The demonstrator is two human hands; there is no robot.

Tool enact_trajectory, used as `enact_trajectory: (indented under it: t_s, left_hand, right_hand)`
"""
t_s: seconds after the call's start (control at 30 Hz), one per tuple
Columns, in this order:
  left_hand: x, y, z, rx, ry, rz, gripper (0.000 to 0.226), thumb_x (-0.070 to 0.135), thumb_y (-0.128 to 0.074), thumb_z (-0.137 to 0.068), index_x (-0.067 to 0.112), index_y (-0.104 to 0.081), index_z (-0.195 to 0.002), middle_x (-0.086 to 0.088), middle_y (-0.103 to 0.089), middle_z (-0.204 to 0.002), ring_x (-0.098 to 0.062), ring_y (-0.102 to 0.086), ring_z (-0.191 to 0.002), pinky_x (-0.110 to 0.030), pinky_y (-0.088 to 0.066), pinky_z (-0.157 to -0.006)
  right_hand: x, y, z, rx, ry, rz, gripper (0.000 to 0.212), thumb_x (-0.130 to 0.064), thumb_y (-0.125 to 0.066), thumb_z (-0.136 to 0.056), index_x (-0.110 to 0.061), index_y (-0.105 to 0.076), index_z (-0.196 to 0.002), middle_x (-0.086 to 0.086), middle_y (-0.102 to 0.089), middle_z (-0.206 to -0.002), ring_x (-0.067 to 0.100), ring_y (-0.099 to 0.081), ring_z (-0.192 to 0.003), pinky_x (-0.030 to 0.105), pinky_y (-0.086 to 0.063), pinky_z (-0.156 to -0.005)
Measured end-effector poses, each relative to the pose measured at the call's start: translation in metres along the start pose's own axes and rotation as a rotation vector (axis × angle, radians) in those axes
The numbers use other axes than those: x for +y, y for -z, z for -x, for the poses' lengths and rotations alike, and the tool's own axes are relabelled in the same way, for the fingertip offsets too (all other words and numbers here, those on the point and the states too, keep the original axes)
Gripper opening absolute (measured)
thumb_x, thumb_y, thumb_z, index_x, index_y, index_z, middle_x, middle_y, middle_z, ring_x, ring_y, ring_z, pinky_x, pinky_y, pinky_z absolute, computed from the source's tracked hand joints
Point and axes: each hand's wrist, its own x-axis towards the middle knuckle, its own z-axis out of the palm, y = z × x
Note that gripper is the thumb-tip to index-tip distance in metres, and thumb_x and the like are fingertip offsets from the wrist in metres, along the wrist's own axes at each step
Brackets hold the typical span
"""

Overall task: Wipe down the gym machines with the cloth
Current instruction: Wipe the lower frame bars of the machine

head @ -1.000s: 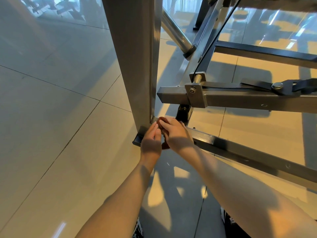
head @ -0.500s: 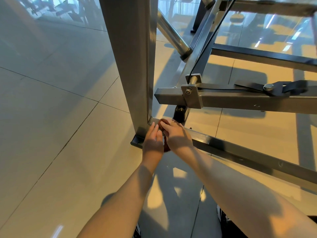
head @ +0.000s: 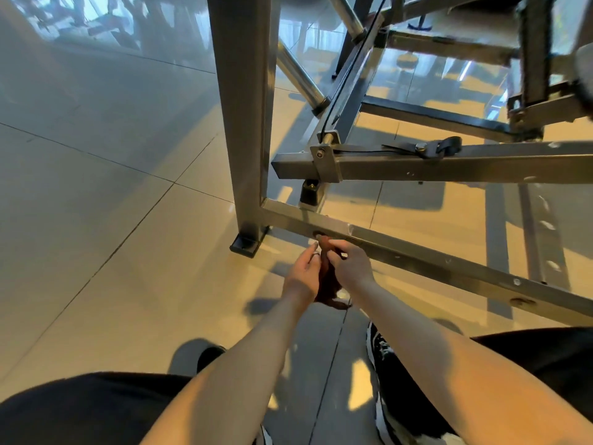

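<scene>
**Cloth Held Between Two Hands at Foot of Gym Machine**

A dark reddish-brown cloth hung bunched between a person's two hands, its top end just short of the machine's lower bar and its loose tail trailing down past the wrists. The right hand gripped the upper part of the cloth with curled fingers. The left hand lay against the cloth's other side with its fingers nearly straight, the thumb hidden. The grey lower bar ran just beyond the fingertips and slanted away past the right hand. Ahead and to the left of the left hand stood the frame's upright post on a black foot cap. Farther beyond the hands a second grey bar crossed above the floor. Pale glossy tiles spread out on the left. Nearer than the hands were the person's black-clad legs and a black shoe.
</scene>
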Motion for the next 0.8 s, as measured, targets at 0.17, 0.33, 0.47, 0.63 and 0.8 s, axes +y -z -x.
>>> enact_trajectory:
  t_s: [0.17, 0.33, 0.47, 0.63, 0.8]
  left_hand:
    - [-0.002, -0.012, 0.031, -0.064, -0.037, -0.011, 0.048, 0.044, -0.042, -0.106, 0.034, -0.038, -0.152, -0.003, -0.054, -0.143, -0.025, -0.056, -0.125, -0.044, -0.054, -0.101]
    - [0.011, -0.028, 0.055, -0.118, -0.032, -0.037, 0.051, 0.045, -0.046, -0.104, 0.031, -0.036, -0.152, 0.0, -0.061, -0.127, -0.015, -0.065, -0.099, -0.026, -0.059, -0.076]
    - [0.021, -0.037, 0.061, -0.143, -0.043, 0.086, 0.053, 0.033, -0.043, -0.108, 0.029, -0.026, -0.157, 0.006, -0.055, -0.13, -0.004, -0.059, -0.101, -0.012, -0.049, -0.07]
    - [0.023, -0.024, 0.037, 0.004, -0.163, 0.096, 0.056, 0.031, -0.051, -0.105, 0.031, -0.03, -0.157, 0.001, -0.044, -0.153, -0.017, -0.047, -0.135, -0.03, -0.05, -0.103]
    - [0.018, -0.008, -0.01, 0.117, -0.098, 0.103, 0.041, 0.024, -0.051, -0.106, 0.032, -0.047, -0.146, 0.003, -0.054, -0.142, -0.015, -0.051, -0.126, -0.041, -0.05, -0.105]
  right_hand:
    - [0.001, 0.016, 0.043, 0.031, -0.164, -0.355, 0.018, -0.023, -0.056, -0.101, -0.026, -0.069, -0.113, 0.003, -0.066, -0.113, 0.022, -0.06, -0.107, 0.038, -0.053, -0.091]
    - [0.006, 0.043, 0.055, 0.105, -0.218, -0.456, 0.016, -0.019, -0.054, -0.102, -0.025, -0.065, -0.112, 0.006, -0.066, -0.112, 0.027, -0.062, -0.109, 0.046, -0.055, -0.097]
    - [-0.003, 0.042, 0.056, 0.06, -0.212, -0.508, 0.02, -0.021, -0.049, -0.104, -0.025, -0.065, -0.115, 0.006, -0.069, -0.109, 0.025, -0.065, -0.105, 0.046, -0.056, -0.095]
    - [-0.023, 0.02, 0.038, -0.039, -0.128, -0.411, 0.028, -0.026, -0.041, -0.105, -0.028, -0.068, -0.114, 0.003, -0.07, -0.103, 0.021, -0.066, -0.099, 0.041, -0.057, -0.087]
    - [-0.022, 0.012, -0.004, -0.113, 0.056, -0.054, 0.031, -0.022, -0.04, -0.108, -0.02, -0.064, -0.127, 0.003, -0.066, -0.116, 0.021, -0.061, -0.107, 0.034, -0.05, -0.096]
